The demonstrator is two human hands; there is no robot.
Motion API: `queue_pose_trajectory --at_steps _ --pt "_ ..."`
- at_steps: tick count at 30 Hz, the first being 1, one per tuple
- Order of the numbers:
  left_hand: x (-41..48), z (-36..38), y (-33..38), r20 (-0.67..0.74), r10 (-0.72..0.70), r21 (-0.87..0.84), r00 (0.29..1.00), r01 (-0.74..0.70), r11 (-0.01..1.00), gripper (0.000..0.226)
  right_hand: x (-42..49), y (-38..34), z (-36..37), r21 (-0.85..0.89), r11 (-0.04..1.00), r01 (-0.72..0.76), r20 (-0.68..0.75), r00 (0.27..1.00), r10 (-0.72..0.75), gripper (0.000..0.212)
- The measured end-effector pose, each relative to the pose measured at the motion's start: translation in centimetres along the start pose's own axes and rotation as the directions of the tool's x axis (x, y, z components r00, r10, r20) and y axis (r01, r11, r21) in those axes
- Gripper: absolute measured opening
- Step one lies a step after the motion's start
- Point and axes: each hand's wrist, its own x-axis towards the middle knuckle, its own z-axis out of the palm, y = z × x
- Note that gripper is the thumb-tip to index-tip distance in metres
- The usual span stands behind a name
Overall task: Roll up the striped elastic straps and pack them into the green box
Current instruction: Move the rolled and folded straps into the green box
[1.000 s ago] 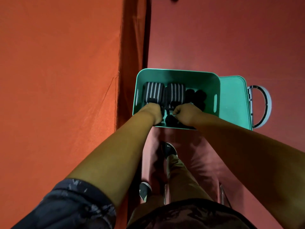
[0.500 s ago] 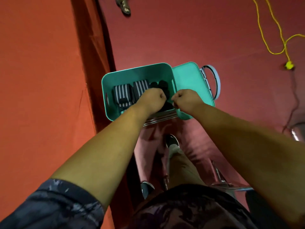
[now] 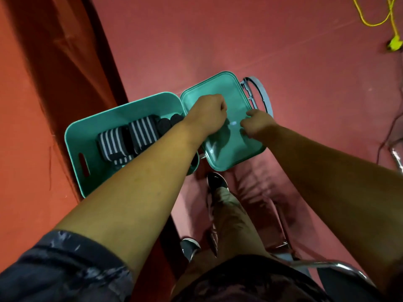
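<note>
The green box [image 3: 122,105] stands open on the red floor. Inside it lie two rolled striped straps [image 3: 141,131] [image 3: 111,142] side by side, with dark rolls [image 3: 168,122] beside them; my left forearm hides the box's near right part. The open lid [image 3: 226,153] lies flat to the right, its grey handle [image 3: 261,92] at the far end. My left hand [image 3: 207,114] hovers over the lid's left side as a fist. My right hand [image 3: 257,124] is close beside it, fingers curled. Nothing shows in either hand.
An orange cloth-covered surface [image 3: 26,127] rises on the left, right beside the box. A yellow cable [image 3: 370,20] runs across the floor at the far right. My shoe [image 3: 216,182] and a chrome chair frame [image 3: 316,262] are below the lid.
Both hands left the inside of the box and moved right, over the open lid. The view swung, so the box now sits further left and tilted.
</note>
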Motion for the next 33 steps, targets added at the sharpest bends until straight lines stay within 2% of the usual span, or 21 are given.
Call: queue_pose_trajectory --at_steps 5,9,13,18,21,23,25,26,29,31,33 --pt "1.3 0.1 -1.2 0.044 -0.061 0.063 0.997 0.059 0.996 0.024 2.1 0.1 0.6 -0.053 0.999 -0.012 -0.003 1.000 0.012 0.047" --pt "1.4 0.1 -1.2 0.040 -0.127 0.052 0.991 0.125 0.991 0.025 3.0 -0.3 1.8 -0.044 0.998 -0.047 -0.005 0.999 0.047 0.061" --pt "1.0 -0.4 -0.4 0.049 -0.167 -0.042 0.985 0.170 0.985 0.026 2.8 -1.2 1.9 -0.084 0.992 -0.092 0.009 0.996 0.093 0.042" --pt "-0.1 -1.6 -0.1 -0.003 -0.180 -0.155 0.984 0.178 0.972 0.024 1.1 -2.0 1.7 -0.173 0.982 -0.080 0.039 0.995 0.088 0.037" --pt "-1.5 -2.9 0.0 -0.040 -0.155 -0.133 0.987 0.149 0.980 0.026 -1.0 -2.8 1.2 -0.270 0.963 -0.013 0.005 1.000 0.015 0.039" --pt "-2.7 -4.1 -0.2 -0.056 -0.148 -0.122 0.987 0.140 0.983 0.020 -3.3 -4.0 0.6 -0.288 0.958 0.011 -0.028 0.999 -0.020 0.035" --pt "-4.0 -5.2 -0.8 -0.054 -0.169 -0.149 0.984 0.160 0.976 0.019 -6.1 -5.7 -0.6 -0.378 0.924 0.055 -0.063 0.994 -0.085 0.029" --pt "-4.9 -5.9 -0.9 -0.058 -0.170 -0.169 0.984 0.159 0.973 0.021 -6.7 -6.4 -1.1 -0.357 0.932 0.069 -0.074 0.992 -0.101 0.029" --pt "-7.3 -7.9 -1.8 -0.108 -0.218 -0.254 0.970 0.185 0.949 0.019 -7.4 -8.4 -1.6 -0.323 0.932 0.167 -0.142 0.965 -0.222 0.027" --pt "-8.0 -8.7 -3.5 -0.107 -0.277 -0.321 0.955 0.230 0.919 0.026 -9.1 -10.2 -1.0 -0.311 0.917 0.250 -0.155 0.939 -0.308 0.020" --pt "-8.3 -9.3 -5.8 -0.128 -0.355 -0.472 0.926 0.258 0.843 0.036 -10.7 -12.2 -0.1 -0.322 0.891 0.321 -0.178 0.903 -0.390 0.017"
